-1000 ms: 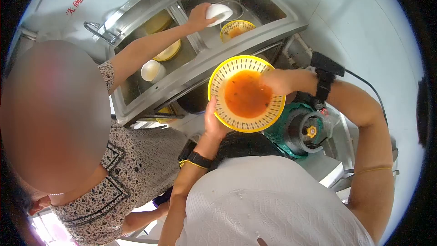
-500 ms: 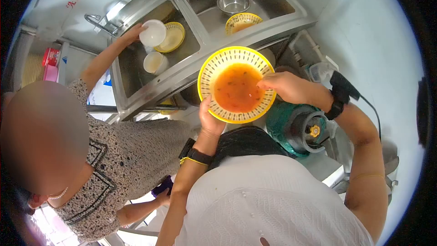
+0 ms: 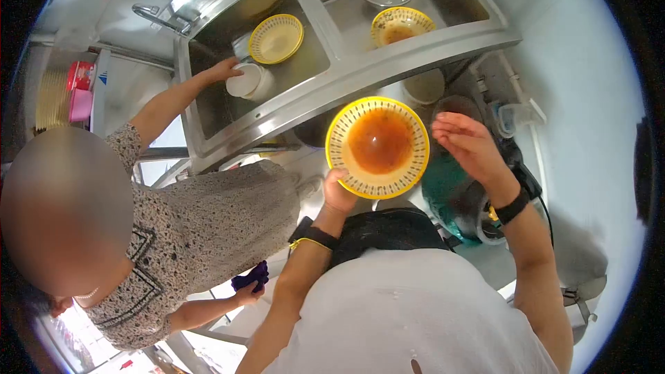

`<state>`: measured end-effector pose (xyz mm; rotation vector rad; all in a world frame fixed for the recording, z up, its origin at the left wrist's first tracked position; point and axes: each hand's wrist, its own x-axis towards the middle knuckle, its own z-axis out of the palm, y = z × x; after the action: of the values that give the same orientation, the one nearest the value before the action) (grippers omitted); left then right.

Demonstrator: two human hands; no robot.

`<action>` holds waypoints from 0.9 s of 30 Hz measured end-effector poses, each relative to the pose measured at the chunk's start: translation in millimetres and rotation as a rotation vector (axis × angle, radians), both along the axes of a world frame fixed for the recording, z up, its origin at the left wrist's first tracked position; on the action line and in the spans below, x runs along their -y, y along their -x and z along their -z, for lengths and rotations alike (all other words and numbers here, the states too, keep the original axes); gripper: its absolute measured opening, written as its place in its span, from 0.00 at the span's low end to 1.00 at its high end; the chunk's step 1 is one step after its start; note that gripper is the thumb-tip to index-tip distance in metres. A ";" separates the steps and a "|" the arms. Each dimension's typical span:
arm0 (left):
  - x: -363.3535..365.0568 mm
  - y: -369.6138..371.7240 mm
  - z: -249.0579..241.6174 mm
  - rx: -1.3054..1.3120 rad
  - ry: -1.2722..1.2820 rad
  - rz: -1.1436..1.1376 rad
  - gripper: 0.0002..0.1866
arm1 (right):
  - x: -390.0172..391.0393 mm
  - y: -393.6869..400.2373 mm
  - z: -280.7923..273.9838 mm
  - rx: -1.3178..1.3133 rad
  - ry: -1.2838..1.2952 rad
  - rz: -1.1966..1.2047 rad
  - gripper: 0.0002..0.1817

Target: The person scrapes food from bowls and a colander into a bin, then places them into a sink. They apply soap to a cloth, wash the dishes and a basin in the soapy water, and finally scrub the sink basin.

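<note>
Left hand (image 3: 339, 192) pinches near rim of yellow bowl (image 3: 377, 147), held above the floor near the sink (image 3: 388, 62); right hand (image 3: 469, 144) spread, empty. 1-hand grip: orange sauce could tip out.

The right hand (image 3: 467, 142) has come off the yellow basket plate (image 3: 377, 147) and now hangs open at its 3 o'clock side, apart from the rim. Only the left hand (image 3: 338, 192) holds the plate now (at its 7 o'clock edge). The co-worker's hand (image 3: 223, 69) has lowered the white bowl (image 3: 245, 82) into the left sink basin (image 3: 208, 107).
</note>
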<state>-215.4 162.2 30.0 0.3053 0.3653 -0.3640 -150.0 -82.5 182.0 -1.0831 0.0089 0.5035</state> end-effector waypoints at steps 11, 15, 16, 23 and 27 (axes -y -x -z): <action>-18.7 -10.1 167.4 -0.183 0.016 -0.095 0.33 | 63.2 18.4 89.8 -0.279 -0.121 0.509 0.14; -35.3 -41.1 213.4 -0.141 0.025 -0.187 0.36 | 68.5 35.7 126.4 -0.346 -0.059 0.645 0.13; -40.5 -49.5 229.6 -0.140 0.026 -0.202 0.37 | 68.7 38.7 134.4 -0.383 -0.057 0.687 0.13; -60.7 -120.0 302.7 -0.607 -0.086 -0.323 0.27 | 59.8 36.0 158.1 -0.385 -0.025 0.712 0.15; -60.9 -146.8 331.9 -0.491 -0.277 -0.302 0.28 | 55.0 29.0 162.1 -0.386 -0.043 0.820 0.16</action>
<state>-68.7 223.1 -301.8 0.4241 0.9376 -0.0846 -178.9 -137.5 19.9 -0.8335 0.7482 -0.0409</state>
